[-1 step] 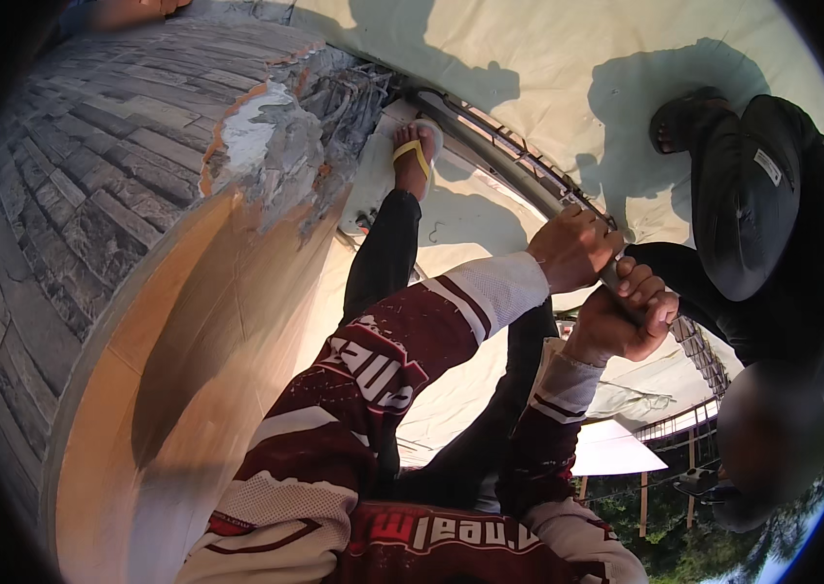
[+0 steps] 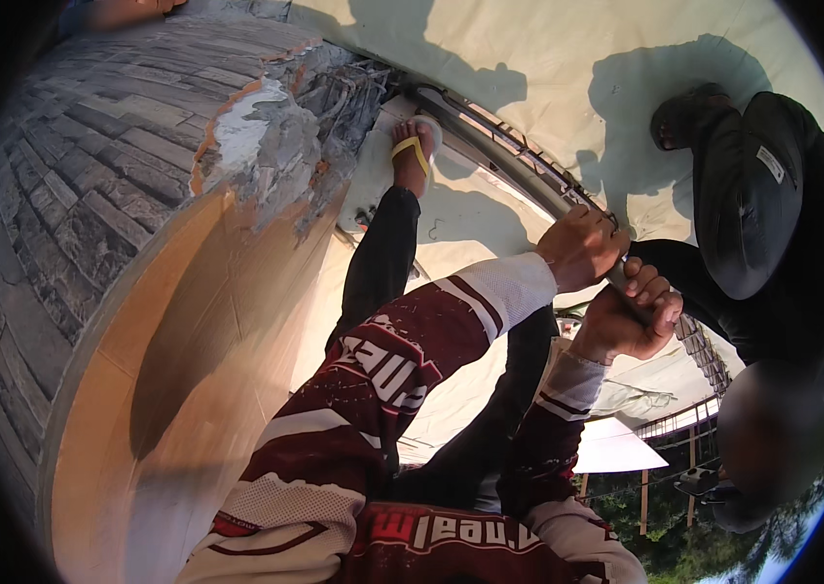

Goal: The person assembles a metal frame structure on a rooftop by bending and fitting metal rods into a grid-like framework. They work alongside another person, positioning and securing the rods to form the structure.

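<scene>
My left hand [image 2: 582, 245] is closed round a long grey pipe [image 2: 542, 187]. Just below it, my right hand [image 2: 634, 313] wraps the same pipe's near end, its fingers curled over and thumb bent. The pipe appears to run from my hands up and left toward a broken concrete edge [image 2: 339, 107], next to a dark lattice of thin metal bars [image 2: 499, 134]. What the pipe's far end touches cannot be made out. My foot in a yellow-strapped flip-flop [image 2: 412, 156] stands beside that broken edge.
At left rises a wall of grey stone-look tiles [image 2: 71, 185] with a smooth orange-tan face [image 2: 217, 341]. A person in dark clothes [image 2: 772, 224] is close on the right. Pale sheeting [image 2: 548, 49] spreads beyond the pipe. A white panel [image 2: 616, 448] and trees lie lower right.
Both my hands have shifted slightly to the right, still gripping the pipe. My left forearm has moved along with them.
</scene>
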A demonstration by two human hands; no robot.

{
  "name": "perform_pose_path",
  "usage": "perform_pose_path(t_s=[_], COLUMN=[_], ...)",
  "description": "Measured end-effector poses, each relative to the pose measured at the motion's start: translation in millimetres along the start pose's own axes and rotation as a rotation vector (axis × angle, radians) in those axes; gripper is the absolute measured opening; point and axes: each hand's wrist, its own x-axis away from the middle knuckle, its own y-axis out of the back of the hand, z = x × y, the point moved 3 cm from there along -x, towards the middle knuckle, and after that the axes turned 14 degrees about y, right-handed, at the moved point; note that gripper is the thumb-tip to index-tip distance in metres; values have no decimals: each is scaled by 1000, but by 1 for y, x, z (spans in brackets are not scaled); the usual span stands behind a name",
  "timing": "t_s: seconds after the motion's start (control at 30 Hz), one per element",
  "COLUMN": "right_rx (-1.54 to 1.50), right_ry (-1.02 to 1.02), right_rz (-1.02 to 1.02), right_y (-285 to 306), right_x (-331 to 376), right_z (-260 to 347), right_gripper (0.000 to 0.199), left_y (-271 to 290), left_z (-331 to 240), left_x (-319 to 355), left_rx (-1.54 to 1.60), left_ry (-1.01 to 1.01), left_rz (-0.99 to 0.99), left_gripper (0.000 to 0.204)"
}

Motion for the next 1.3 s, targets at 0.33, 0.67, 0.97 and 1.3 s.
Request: perform_pose_path(t_s=[0.33, 0.67, 0.97, 1.3], right_rx=[112, 100, 100, 29], right_ry=[-48, 82, 120, 169], right_rz=[-282, -78, 483, 692], right_y=[89, -28, -64, -111], right_x=[8, 42, 6, -3], right_z=[2, -12, -15, -28], right_gripper=[27, 22, 38, 21], left_y=[-77, 31, 63, 98], left_z=[-21, 29, 46, 72], left_x=[11, 18, 0, 1], left_rx=[-110, 132, 231, 405], left_ry=[-1, -97, -129, -72], left_rz=[-3, -58, 31, 27], left_gripper=[12, 9, 43, 26])
